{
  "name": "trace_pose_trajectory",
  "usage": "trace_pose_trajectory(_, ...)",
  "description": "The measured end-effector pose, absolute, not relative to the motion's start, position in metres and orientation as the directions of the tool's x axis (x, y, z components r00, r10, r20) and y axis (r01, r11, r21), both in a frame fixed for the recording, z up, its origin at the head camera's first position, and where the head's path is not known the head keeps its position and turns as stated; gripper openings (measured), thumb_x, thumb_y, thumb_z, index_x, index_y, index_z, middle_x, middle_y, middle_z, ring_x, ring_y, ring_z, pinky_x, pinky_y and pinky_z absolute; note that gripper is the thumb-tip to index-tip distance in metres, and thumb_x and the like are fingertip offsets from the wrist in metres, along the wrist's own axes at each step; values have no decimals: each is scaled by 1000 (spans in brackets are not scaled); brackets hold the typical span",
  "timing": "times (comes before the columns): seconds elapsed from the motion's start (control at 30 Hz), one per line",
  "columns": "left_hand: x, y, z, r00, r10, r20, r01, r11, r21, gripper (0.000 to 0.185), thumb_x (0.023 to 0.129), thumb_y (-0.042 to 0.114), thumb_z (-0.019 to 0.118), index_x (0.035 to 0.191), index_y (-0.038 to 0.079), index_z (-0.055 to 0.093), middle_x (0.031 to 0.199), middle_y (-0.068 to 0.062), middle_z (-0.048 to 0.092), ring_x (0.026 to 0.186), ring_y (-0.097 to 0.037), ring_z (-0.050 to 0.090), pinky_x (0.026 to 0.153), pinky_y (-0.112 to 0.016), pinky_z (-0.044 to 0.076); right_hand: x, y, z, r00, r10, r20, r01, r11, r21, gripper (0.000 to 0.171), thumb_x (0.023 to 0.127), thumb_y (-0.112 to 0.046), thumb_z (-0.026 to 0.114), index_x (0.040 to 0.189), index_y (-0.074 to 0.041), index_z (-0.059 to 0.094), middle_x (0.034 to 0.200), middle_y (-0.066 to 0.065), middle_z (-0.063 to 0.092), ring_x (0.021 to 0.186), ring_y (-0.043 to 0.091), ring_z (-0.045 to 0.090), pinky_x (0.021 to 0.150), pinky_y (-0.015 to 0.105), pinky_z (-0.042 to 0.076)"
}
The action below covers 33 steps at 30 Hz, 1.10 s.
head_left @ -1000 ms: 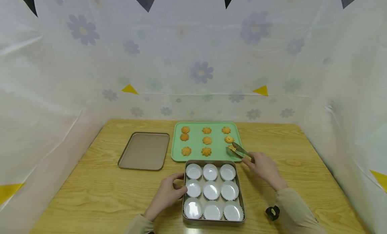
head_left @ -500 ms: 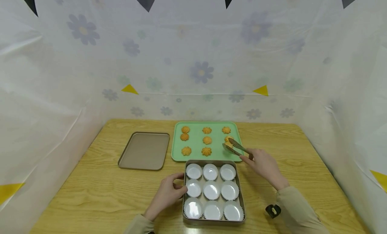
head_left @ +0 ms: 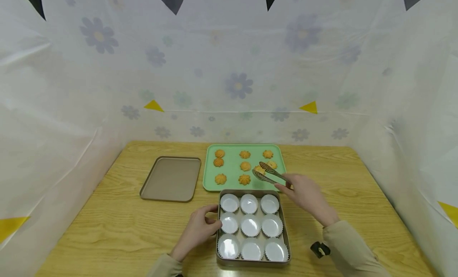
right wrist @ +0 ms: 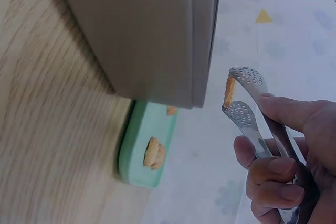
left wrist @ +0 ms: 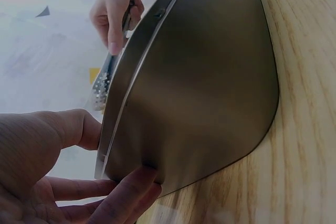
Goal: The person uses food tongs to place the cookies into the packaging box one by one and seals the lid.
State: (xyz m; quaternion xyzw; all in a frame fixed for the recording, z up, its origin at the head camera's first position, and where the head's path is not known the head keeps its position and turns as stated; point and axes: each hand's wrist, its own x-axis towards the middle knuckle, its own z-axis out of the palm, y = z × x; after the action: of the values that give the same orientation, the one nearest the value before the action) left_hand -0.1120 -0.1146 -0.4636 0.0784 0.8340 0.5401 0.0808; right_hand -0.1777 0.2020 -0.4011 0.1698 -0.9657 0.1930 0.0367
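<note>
My right hand grips metal tongs with perforated tips. Between those tips a golden cookie is pinched, raised above the green tray. My left hand holds the left wall of a deep rectangular metal tin. In the left wrist view, its thumb lies at the rim and its fingers lie against the outer wall. White fluted paper cups stand in rows inside the tin, with no cookie visible in them. Several piped cookies rest on the green tray behind the tin.
A flat brown metal lid or tray lies on the wooden table, left of the green tray. A small black object is beside my right sleeve. Pale flowered sheeting encloses the table's back and sides.
The tongs have lifted the cookie from the green tray's front right area and carried it leftward. My left hand and the tin have stayed in place.
</note>
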Motion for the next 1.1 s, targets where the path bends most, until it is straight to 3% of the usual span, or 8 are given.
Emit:
trace_pose_trajectory(0.27, -112, -115, -464, -975, 218, -46, 45, 398, 916, 52, 81, 6, 69, 130, -8, 60, 127, -31, 64, 90, -32, 75, 67, -22, 61, -170, 186, -398, -905, -379, 191, -422, 854, -304, 23, 94, -31, 69, 99, -9, 71, 66, -6, 58, 54, 6, 41, 49, 20, 34)
trace_pose_trajectory(0.43, -112, -114, -464, -976, 215, -42, 47, 396, 917, 53, 80, 5, 69, 131, -9, 60, 127, -31, 64, 91, -33, 75, 66, -22, 61, -166, 178, -398, -892, -421, 165, -452, 831, -324, 32, 94, -31, 68, 112, -5, 72, 66, -9, 58, 54, 3, 42, 50, 19, 36)
trace_pose_trajectory(0.6, -112, -114, -464, -974, 223, -46, 44, 383, 923, 53, 81, 5, 68, 131, -9, 59, 128, -32, 63, 90, -33, 76, 67, -23, 62, -162, 171, -397, -874, -465, 143, -485, 805, -342, 17, 95, -31, 68, 93, -14, 69, 62, -12, 53, 53, 1, 40, 47, 17, 35)
trace_pose_trajectory(0.7, -112, -115, -464, -972, 228, -50, 40, 373, 927, 54, 81, 5, 68, 132, -10, 58, 129, -32, 62, 91, -33, 76, 68, -24, 62, -160, 167, -397, -858, -494, 142, -511, 788, -343, 19, 94, -30, 69, 81, -19, 61, 62, -11, 50, 53, 1, 38, 46, 16, 33)
trace_pose_trajectory(1.1, -112, -115, -464, -973, 225, -48, 40, 371, 928, 55, 81, 5, 69, 133, -11, 57, 130, -33, 61, 90, -33, 76, 68, -26, 63, -157, 153, -403, -825, -553, 116, -560, 774, -296, 18, 94, -32, 68, 90, -15, 68, 70, -10, 61, 59, -1, 47, 51, 15, 41)
